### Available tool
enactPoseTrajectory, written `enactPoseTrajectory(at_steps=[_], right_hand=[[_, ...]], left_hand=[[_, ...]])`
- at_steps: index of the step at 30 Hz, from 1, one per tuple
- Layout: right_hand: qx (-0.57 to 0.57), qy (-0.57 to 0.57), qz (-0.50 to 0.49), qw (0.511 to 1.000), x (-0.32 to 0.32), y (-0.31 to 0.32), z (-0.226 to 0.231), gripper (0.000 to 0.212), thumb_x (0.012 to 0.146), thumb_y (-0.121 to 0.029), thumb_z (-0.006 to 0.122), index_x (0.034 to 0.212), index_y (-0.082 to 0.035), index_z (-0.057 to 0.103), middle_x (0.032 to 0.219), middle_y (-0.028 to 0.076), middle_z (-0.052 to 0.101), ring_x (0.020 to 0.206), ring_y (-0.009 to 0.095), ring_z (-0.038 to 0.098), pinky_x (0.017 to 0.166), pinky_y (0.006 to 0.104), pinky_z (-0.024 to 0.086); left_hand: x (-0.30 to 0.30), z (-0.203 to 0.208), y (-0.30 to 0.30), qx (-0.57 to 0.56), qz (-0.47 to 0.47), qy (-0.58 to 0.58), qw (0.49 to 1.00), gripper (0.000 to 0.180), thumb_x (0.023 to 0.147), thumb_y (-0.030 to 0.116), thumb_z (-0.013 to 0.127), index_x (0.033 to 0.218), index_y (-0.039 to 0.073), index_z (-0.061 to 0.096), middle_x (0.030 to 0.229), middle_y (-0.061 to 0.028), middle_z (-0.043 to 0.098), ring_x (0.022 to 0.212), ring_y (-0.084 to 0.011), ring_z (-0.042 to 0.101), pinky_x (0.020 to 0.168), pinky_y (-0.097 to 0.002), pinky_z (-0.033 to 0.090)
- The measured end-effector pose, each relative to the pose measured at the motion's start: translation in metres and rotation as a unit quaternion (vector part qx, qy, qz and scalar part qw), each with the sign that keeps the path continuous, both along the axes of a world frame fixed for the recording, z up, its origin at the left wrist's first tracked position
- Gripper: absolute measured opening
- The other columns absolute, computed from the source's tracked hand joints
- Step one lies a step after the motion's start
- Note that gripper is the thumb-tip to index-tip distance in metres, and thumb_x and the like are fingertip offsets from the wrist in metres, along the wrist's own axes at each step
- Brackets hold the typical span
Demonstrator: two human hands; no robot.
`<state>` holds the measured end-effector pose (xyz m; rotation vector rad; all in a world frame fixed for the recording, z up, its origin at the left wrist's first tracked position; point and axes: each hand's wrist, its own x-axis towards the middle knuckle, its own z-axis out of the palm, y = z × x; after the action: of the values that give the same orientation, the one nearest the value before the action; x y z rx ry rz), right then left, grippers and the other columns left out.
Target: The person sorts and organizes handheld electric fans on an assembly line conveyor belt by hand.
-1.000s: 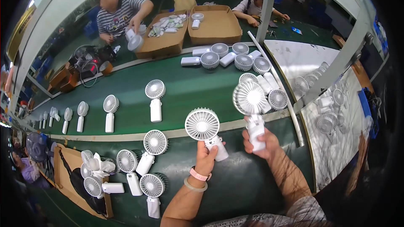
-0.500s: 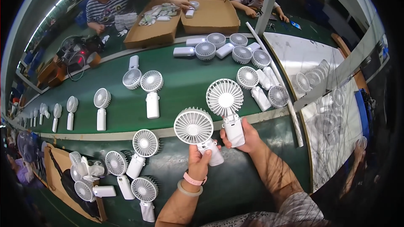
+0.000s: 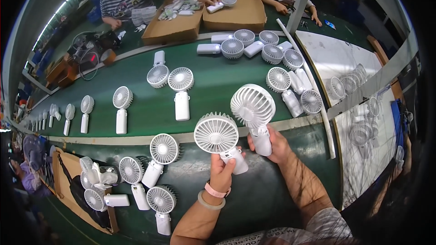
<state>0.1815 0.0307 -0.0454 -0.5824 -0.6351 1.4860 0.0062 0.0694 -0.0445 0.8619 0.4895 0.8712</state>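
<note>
My left hand [image 3: 220,173] grips the handle of a white handheld fan [image 3: 216,132], thumb pressed on the handle, the round grille upright. Just right of it, my right hand [image 3: 278,146] is wrapped round the handle of a second white fan [image 3: 253,105], its head turned at an angle and raised slightly higher. The two fan heads are side by side, close together. On the near green bench, left of my left hand, more white fans [image 3: 164,149] lie on their backs in a loose group.
Beyond the bench runs a green conveyor belt [image 3: 150,109] with a row of fans and a cluster at its right end. A white pole [image 3: 313,90] crosses there beside a white tabletop [image 3: 347,165]. Across the belt, a striped-sleeved person reaches into a cardboard box [image 3: 245,20]; another person works farther right.
My right hand has turned its fan, so the grille now faces more sideways. The view has shifted slightly left. Across the belt, the person's hand has tilted the fan in the box.
</note>
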Motion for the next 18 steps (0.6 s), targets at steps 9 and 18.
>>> enactPoseTrajectory(at_steps=[9, 18], right_hand=[[-0.11, -0.151, -0.171, 0.967, -0.006, -0.002, -0.003, 0.047, 0.078, -0.008, 0.058, 0.12, -0.002, 0.038, 0.097, 0.01, 0.058, 0.08, 0.021, 0.061, 0.07, 0.0328, 0.05], [-0.087, -0.174, -0.166, 0.967, -0.005, -0.001, 0.002, 0.044, 0.077, -0.001, 0.056, 0.118, 0.0, 0.04, 0.104, 0.01, 0.058, 0.093, 0.017, 0.057, 0.084, 0.0301, 0.043]], left_hand=[[0.002, 0.004, 0.0, -0.034, 0.042, 0.046, 0.997, 0.049, 0.075, -0.008, 0.048, 0.119, 0.006, 0.029, 0.105, -0.0122, 0.049, 0.089, -0.024, 0.056, 0.077, -0.0382, 0.05], [-0.001, -0.001, 0.006, -0.081, -0.013, 0.11, 0.991, 0.047, 0.064, -0.013, 0.054, 0.103, 0.006, 0.039, 0.091, -0.0095, 0.049, 0.084, -0.0226, 0.054, 0.072, -0.0415, 0.051]])
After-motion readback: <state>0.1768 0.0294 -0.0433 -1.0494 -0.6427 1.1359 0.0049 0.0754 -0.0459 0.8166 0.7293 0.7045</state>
